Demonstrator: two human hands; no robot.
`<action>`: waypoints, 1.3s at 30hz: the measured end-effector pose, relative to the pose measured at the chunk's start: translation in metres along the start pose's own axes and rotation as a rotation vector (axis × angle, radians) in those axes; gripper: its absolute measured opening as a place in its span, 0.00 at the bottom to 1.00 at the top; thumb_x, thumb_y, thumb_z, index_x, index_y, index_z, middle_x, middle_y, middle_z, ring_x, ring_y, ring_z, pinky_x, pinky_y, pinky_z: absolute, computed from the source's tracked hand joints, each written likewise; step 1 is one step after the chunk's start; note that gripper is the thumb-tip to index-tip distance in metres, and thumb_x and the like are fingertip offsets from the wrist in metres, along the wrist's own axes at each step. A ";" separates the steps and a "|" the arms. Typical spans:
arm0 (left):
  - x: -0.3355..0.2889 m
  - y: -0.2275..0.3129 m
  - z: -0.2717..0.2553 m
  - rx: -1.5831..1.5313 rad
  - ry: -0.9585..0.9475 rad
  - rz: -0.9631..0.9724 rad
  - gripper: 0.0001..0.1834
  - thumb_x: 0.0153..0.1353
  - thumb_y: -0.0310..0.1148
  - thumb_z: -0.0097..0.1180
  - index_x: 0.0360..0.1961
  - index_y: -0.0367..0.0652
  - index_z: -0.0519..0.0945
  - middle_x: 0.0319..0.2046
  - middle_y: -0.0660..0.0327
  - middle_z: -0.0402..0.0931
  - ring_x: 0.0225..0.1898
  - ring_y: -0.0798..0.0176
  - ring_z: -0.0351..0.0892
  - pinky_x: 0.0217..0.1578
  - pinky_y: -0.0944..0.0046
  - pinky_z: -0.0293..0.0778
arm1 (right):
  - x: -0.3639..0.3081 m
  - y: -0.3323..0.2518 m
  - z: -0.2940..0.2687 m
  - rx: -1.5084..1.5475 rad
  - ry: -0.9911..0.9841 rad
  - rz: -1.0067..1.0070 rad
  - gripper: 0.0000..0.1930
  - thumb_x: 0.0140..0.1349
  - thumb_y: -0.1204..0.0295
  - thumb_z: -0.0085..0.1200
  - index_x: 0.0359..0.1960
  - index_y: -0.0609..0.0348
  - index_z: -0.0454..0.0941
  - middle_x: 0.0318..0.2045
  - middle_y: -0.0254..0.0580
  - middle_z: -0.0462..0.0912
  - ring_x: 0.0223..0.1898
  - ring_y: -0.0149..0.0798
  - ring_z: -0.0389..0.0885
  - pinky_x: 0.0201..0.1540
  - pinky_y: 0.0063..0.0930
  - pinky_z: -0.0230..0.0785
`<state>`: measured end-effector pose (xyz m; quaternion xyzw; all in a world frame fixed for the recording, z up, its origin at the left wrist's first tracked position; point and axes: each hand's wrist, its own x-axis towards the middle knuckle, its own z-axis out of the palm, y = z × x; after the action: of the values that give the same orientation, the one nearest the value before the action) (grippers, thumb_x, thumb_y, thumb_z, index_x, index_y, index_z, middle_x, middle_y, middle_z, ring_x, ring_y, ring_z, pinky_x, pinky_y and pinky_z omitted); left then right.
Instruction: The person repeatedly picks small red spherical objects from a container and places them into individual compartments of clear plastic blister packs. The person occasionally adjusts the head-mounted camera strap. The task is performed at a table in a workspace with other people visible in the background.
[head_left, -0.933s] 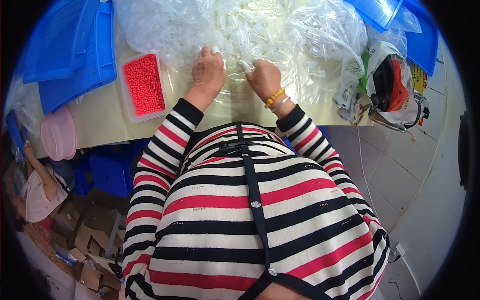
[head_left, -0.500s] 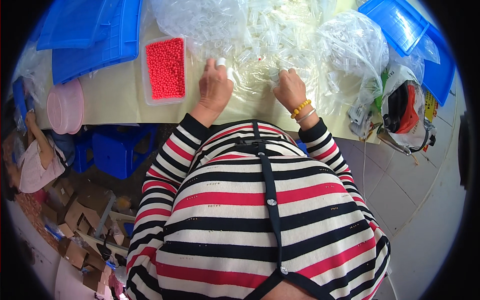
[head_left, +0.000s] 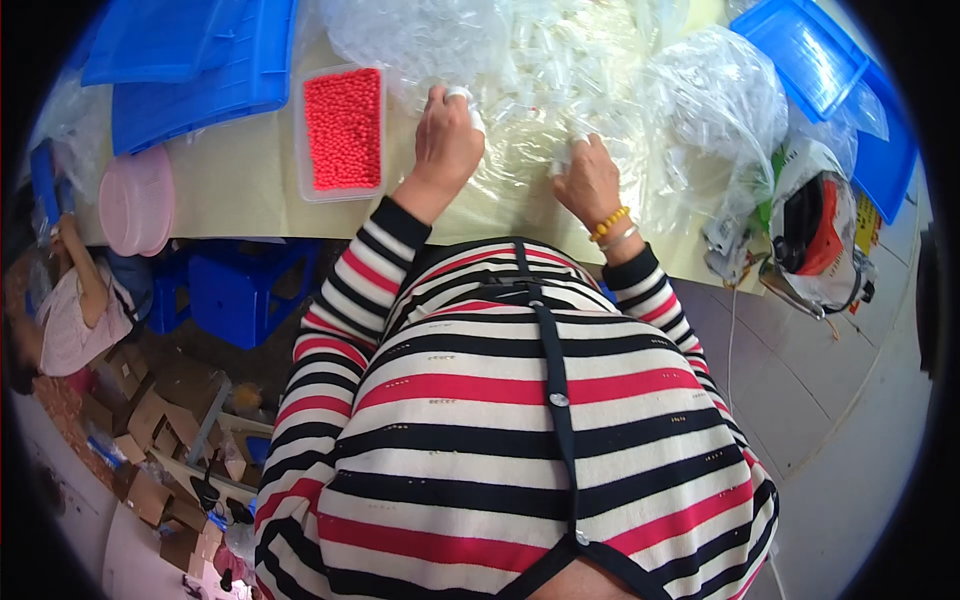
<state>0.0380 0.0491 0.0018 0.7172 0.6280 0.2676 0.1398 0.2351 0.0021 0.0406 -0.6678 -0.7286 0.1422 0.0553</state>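
My left hand (head_left: 447, 145) is over the table at the near edge of a loose pile of small clear plastic pieces (head_left: 560, 70). Its fingers are curled together, with white coverings on some fingertips; whatever they hold is hidden. Across from it, my right hand (head_left: 590, 182) has its fingers drawn together beside the same pile, a pale covering or piece showing at the tips. What it grips is too small to name. To the left of my left hand stands a clear tub (head_left: 382, 172) filled with small red beads (head_left: 342, 130).
Blue plastic trays (head_left: 205, 95) lie at the far left, above a pink basin (head_left: 137, 205). A clear bag of plastic pieces (head_left: 715, 95) sits on the right, near another blue tray (head_left: 805, 50) and an open bag (head_left: 815, 230). Another person's arm (head_left: 85, 265) shows at left.
The view has shifted slightly. My left hand has moved a little forward and right, closer to the pile; my right hand has turned slightly, its fingers pointing more forward.
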 end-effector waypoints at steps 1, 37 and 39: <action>-0.003 -0.001 -0.009 -0.054 0.048 0.018 0.07 0.53 0.24 0.56 0.34 0.35 0.77 0.34 0.50 0.73 0.34 0.49 0.76 0.33 0.55 0.74 | -0.001 0.003 0.000 0.005 0.006 -0.036 0.10 0.43 0.74 0.54 0.27 0.67 0.75 0.30 0.54 0.74 0.35 0.54 0.76 0.37 0.41 0.72; -0.034 -0.035 -0.084 -0.675 0.068 -0.226 0.06 0.55 0.19 0.59 0.35 0.35 0.77 0.32 0.63 0.77 0.31 0.72 0.78 0.31 0.74 0.74 | -0.026 -0.002 -0.021 0.666 -0.263 0.048 0.18 0.60 0.67 0.59 0.44 0.71 0.75 0.30 0.39 0.80 0.33 0.27 0.77 0.37 0.24 0.71; -0.037 -0.015 -0.058 -0.738 -0.027 -0.144 0.06 0.56 0.19 0.58 0.35 0.35 0.77 0.32 0.63 0.76 0.31 0.72 0.77 0.32 0.74 0.74 | -0.023 -0.009 -0.026 0.555 -0.253 0.065 0.17 0.59 0.65 0.60 0.41 0.69 0.77 0.26 0.45 0.82 0.29 0.31 0.80 0.32 0.26 0.71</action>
<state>-0.0090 0.0076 0.0338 0.5761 0.5362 0.4559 0.4157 0.2363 -0.0177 0.0704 -0.6271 -0.6411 0.4196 0.1400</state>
